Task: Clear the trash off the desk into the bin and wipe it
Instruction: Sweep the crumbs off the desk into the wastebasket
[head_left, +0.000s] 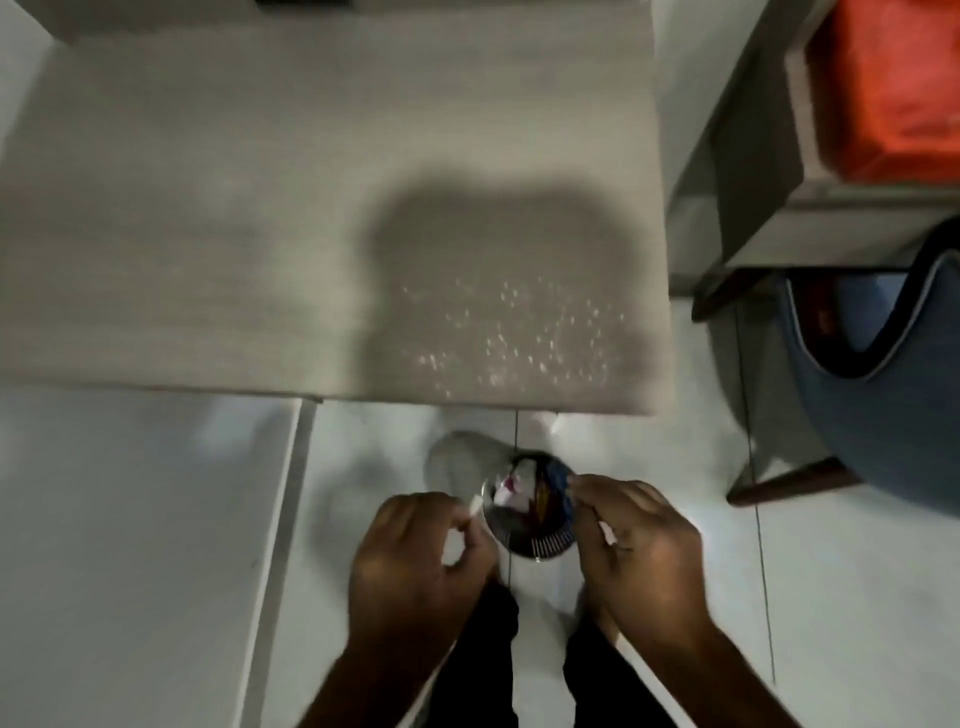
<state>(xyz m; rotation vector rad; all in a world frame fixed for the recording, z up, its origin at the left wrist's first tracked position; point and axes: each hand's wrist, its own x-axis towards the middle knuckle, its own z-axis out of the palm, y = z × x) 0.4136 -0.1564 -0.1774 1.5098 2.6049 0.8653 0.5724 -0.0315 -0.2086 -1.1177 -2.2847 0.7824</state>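
Crumbs (519, 332) dot the desk (208, 234) at its near right. Over the bin (530, 512) below, our left hand (415, 561) pinches a white scrap (474, 503); our right hand (634, 545) grips blue trash (561, 475).

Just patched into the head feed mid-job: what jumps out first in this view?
Both hands meet low in the middle over a small dark bin on the pale floor, the left hand pinching something white, the right hand at the bin's rim. Above, white specks dot the desk near its front right corner. Something bright orange sits top right.
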